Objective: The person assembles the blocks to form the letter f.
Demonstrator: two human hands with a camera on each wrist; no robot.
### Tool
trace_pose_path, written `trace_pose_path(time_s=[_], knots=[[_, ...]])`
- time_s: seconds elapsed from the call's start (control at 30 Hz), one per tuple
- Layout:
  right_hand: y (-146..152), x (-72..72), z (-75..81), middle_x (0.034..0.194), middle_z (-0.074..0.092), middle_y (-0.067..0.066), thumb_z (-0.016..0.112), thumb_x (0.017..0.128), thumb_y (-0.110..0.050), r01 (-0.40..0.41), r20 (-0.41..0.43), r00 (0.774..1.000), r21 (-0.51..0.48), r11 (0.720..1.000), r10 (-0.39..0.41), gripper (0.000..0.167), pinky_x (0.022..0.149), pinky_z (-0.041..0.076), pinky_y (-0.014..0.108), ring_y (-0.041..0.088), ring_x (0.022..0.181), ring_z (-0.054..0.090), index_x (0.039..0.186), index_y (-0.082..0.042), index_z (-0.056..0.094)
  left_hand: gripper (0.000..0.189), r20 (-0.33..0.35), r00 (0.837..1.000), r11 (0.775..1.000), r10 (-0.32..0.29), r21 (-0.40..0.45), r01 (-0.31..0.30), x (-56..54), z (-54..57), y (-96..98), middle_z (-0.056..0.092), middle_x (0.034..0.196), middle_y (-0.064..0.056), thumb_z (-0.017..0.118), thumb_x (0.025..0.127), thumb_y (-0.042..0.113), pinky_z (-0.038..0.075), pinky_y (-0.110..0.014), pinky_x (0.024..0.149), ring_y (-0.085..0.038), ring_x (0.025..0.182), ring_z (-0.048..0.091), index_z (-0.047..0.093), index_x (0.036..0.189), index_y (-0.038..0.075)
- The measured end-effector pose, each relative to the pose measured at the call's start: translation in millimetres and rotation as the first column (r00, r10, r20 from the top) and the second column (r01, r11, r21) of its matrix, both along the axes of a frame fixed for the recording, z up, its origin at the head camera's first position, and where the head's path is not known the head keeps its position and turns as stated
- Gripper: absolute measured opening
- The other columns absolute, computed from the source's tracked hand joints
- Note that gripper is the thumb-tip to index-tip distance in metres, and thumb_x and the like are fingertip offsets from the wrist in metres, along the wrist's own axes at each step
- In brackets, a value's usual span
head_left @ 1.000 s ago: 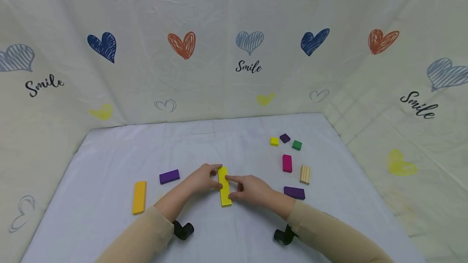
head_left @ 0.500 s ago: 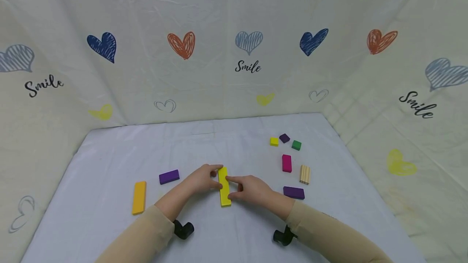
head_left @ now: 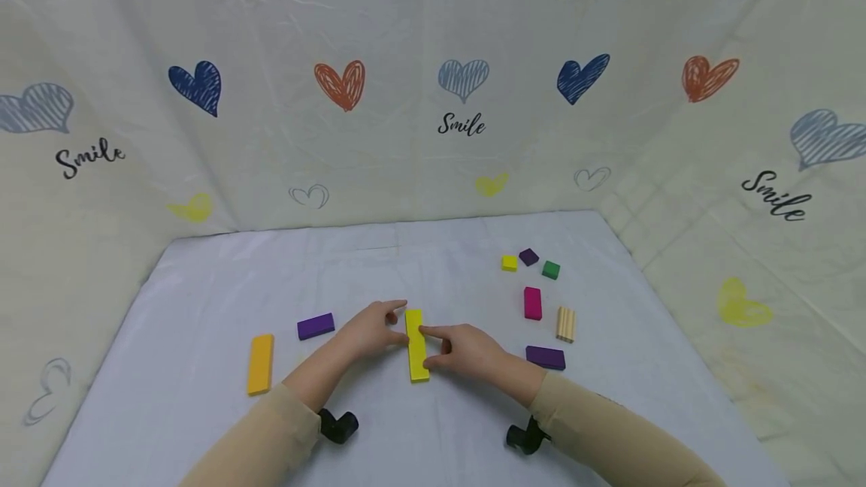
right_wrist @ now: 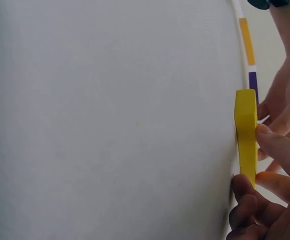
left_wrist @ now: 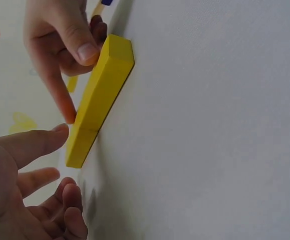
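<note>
A long yellow wooden bar (head_left: 416, 352) lies on the white cloth in the middle, its length running away from me. In the left wrist view a thin seam crosses the yellow bar (left_wrist: 94, 100) near its far end. My left hand (head_left: 370, 329) is on its left side, index finger stretched out past the far end and thumb tip right by the side. On the right side, the index finger and thumb of my right hand (head_left: 470, 352) touch the bar, both on the same face, while the other fingers curl underneath. In the right wrist view the right thumb (right_wrist: 280, 145) rests against the bar.
On the left lie an orange block (head_left: 260, 364) and a purple block (head_left: 316, 326). To the right are a pink block (head_left: 532, 303), a ridged wooden piece (head_left: 565, 325) and another purple block (head_left: 545, 357). Small yellow (head_left: 509, 263), dark purple (head_left: 529, 256) and green (head_left: 551, 270) blocks sit farther back.
My left index finger has lifted away from the bar's far end, and the left thumb has drawn slightly back from its side. The right hand has stayed in place against the bar.
</note>
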State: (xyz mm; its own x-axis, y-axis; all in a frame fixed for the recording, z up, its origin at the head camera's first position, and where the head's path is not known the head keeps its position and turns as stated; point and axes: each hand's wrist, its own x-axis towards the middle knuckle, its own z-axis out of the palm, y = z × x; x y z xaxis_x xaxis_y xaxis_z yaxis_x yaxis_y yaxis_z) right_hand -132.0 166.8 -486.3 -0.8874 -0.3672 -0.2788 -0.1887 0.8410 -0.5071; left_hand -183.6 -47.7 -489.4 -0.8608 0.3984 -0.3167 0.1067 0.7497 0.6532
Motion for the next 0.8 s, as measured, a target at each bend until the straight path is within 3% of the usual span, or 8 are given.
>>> trace_pose_path(time_s=[0.2, 0.43, 0.67, 0.8], knots=[[0.2, -1.7, -1.9, 0.071, 0.054, -0.006, 0.078, 0.083, -0.045, 0.004, 0.013, 1.000, 0.000, 1.000, -0.004, 0.066, 0.057, 0.039, 0.025, 0.011, 0.065, 0.048, 0.143, -0.029, 0.055, 0.064, -0.027, 0.996, 0.996, 0.089, 0.007, -0.089, 3.5, 11.6, -18.1, 0.061, 0.118, -0.002, 0.077, 0.087, 0.033, 0.053, -0.038, 0.085, -0.021, 0.100, 0.055, 0.052, 0.145, 0.025], [0.3, -2.6, -2.0, 0.072, 0.054, -0.005, 0.079, 0.082, -0.044, 0.008, 0.025, 1.000, -0.006, 1.000, -0.008, 0.066, 0.057, 0.039, 0.026, 0.012, 0.066, 0.048, 0.143, -0.029, 0.056, 0.063, -0.034, 0.984, 0.984, 0.174, 0.046, -0.172, 10.9, 26.1, -46.9, 0.061, 0.119, -0.003, 0.077, 0.088, 0.028, 0.053, -0.033, 0.076, -0.022, 0.102, 0.055, 0.052, 0.145, 0.024], [1.3, -1.2, -4.2, 0.072, 0.053, -0.005, 0.079, 0.082, -0.044, 0.005, 0.016, 1.000, -0.020, 1.000, -0.004, 0.066, 0.057, 0.038, 0.025, 0.011, 0.066, 0.047, 0.142, -0.028, 0.056, 0.061, -0.075, 0.976, 0.978, 0.203, 0.075, -0.197, 22.2, 35.9, -90.0, 0.060, 0.117, -0.006, 0.074, 0.090, 0.027, 0.049, -0.031, 0.070, -0.020, 0.094, 0.054, 0.051, 0.145, 0.016], [1.1, -1.3, -4.4, 0.072, 0.054, -0.005, 0.079, 0.082, -0.044, 0.001, 0.018, 1.000, -0.023, 1.000, 0.000, 0.066, 0.057, 0.039, 0.025, 0.011, 0.066, 0.047, 0.142, -0.028, 0.056, 0.062, -0.074, 0.970, 0.972, 0.232, 0.067, -0.227, 29.3, 39.6, -118.5, 0.060, 0.122, -0.009, 0.073, 0.091, 0.031, 0.049, -0.032, 0.072, -0.022, 0.097, 0.055, 0.050, 0.146, 0.014]])
